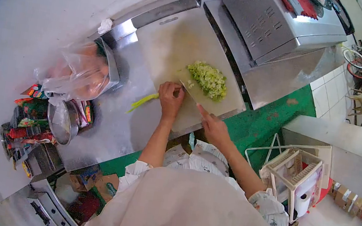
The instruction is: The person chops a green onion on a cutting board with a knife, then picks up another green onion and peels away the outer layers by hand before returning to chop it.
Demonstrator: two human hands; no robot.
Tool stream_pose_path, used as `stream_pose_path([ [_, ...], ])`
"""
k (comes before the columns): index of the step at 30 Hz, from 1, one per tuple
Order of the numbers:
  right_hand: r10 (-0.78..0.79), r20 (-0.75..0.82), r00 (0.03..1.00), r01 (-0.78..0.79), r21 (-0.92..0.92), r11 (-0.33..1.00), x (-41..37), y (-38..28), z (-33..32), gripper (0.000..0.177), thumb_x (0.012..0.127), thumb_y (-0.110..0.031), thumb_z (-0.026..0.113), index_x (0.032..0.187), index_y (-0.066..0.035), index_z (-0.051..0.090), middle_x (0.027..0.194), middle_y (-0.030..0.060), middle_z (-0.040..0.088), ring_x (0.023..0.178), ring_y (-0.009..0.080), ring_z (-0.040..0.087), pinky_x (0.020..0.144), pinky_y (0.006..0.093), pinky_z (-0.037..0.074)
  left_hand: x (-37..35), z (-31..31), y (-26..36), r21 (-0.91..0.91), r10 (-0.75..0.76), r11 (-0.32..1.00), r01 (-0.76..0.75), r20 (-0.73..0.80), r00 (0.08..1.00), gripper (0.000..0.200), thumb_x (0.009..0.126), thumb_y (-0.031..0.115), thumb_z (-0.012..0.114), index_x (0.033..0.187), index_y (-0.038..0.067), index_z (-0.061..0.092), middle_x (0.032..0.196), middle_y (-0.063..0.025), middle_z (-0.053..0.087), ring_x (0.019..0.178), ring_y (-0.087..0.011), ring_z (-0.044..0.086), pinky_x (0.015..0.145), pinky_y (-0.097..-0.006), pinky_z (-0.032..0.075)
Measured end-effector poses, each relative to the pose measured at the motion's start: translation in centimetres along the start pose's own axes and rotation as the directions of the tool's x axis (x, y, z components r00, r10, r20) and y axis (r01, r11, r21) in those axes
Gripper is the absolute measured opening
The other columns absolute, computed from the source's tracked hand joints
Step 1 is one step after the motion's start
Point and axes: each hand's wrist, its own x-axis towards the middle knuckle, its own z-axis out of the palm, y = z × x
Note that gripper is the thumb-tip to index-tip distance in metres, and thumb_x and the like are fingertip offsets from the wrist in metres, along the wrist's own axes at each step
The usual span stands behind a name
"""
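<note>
My left hand [171, 100] is closed on a light green vegetable stalk [144, 101], its fingers curled down at the board. The stalk's free end sticks out to the left, past the board's edge and over the steel table. In my right hand [214, 127] is a knife [191, 94]; its blade lies beside my left fingertips, pointing up and left. Both hands are over the pale cutting board [163, 40]. A heap of chopped green vegetable [208, 80] lies on the board beyond the knife, with a few small bits near the blade.
A plastic bag of orange-pink contents [79, 72] sits in a metal container on the left of the steel table [112, 135]. Nearby stand a metal bowl [62, 121] and colourful packets [32, 121]. A large steel appliance [269, 25] is at right, with a dish rack [296, 170] below.
</note>
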Motion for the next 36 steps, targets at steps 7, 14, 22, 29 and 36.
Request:
stream_pose_path([
  [7, 0.113, 0.014, 0.994, -0.113, 0.002, 0.994, -3.3, -0.3, -1.6, 0.057, 0.092, -0.013, 0.05, 0.144, -0.027, 0.031, 0.099, 0.0212, 0.061, 0.081, 0.0405, 0.06, 0.07, 0.0476, 0.051, 0.0, -0.4, 0.5, 0.035, 0.004, 0.999, -0.003, -0.033, 0.999, 0.012, 0.07, 0.005, 0.067, 0.078, 0.006, 0.059, 0.084, -0.0101, 0.058, 0.085, -0.0309, 0.053, 0.079, -0.0417, 0.042],
  [14, 0.095, 0.028, 0.995, -0.097, 0.078, 0.992, -3.0, -0.8, -1.5, 0.056, 0.093, -0.014, 0.049, 0.144, -0.028, 0.031, 0.105, 0.0228, 0.06, 0.084, 0.0405, 0.061, 0.07, 0.0467, 0.052, 0.1, -0.5, 0.6, 0.022, -0.03, 0.999, 0.03, -0.007, 1.0, 0.013, 0.07, 0.003, 0.067, 0.078, 0.005, 0.058, 0.084, -0.0104, 0.058, 0.086, -0.0317, 0.053, 0.079, -0.0424, 0.042],
  [22, 0.05, -0.006, 0.999, -0.051, -0.038, 0.998, -0.1, -1.6, -0.4, 0.061, 0.094, -0.017, 0.045, 0.146, -0.033, 0.019, 0.094, 0.0217, 0.061, 0.074, 0.0413, 0.062, 0.062, 0.05, 0.053, -0.2, -0.2, 0.0, 0.039, -0.006, 0.999, 0.007, -0.028, 1.0, 0.013, 0.07, 0.004, 0.069, 0.078, 0.005, 0.058, 0.084, -0.0113, 0.058, 0.086, -0.0318, 0.053, 0.079, -0.0421, 0.042],
  [29, 0.122, 0.044, 0.992, -0.124, 0.053, 0.991, -3.4, -0.9, -1.5, 0.056, 0.094, -0.016, 0.047, 0.144, -0.028, 0.029, 0.101, 0.0229, 0.061, 0.082, 0.0426, 0.06, 0.07, 0.0493, 0.05, -0.4, -0.8, 0.4, 0.087, 0.01, 0.996, -0.005, -0.058, 0.998, 0.012, 0.071, 0.005, 0.068, 0.079, 0.005, 0.059, 0.085, -0.0104, 0.059, 0.086, -0.0308, 0.053, 0.08, -0.0426, 0.042],
  [36, 0.036, 0.01, 0.999, -0.037, 0.103, 0.994, -2.5, -1.9, -2.1, 0.056, 0.094, -0.015, 0.047, 0.145, -0.028, 0.028, 0.105, 0.0227, 0.061, 0.084, 0.0421, 0.06, 0.072, 0.0484, 0.05, -0.4, -0.6, 0.0, 0.044, -0.036, 0.998, 0.038, -0.04, 0.999, 0.013, 0.07, 0.004, 0.068, 0.08, 0.004, 0.059, 0.085, -0.0105, 0.059, 0.086, -0.0309, 0.053, 0.08, -0.0419, 0.042],
])
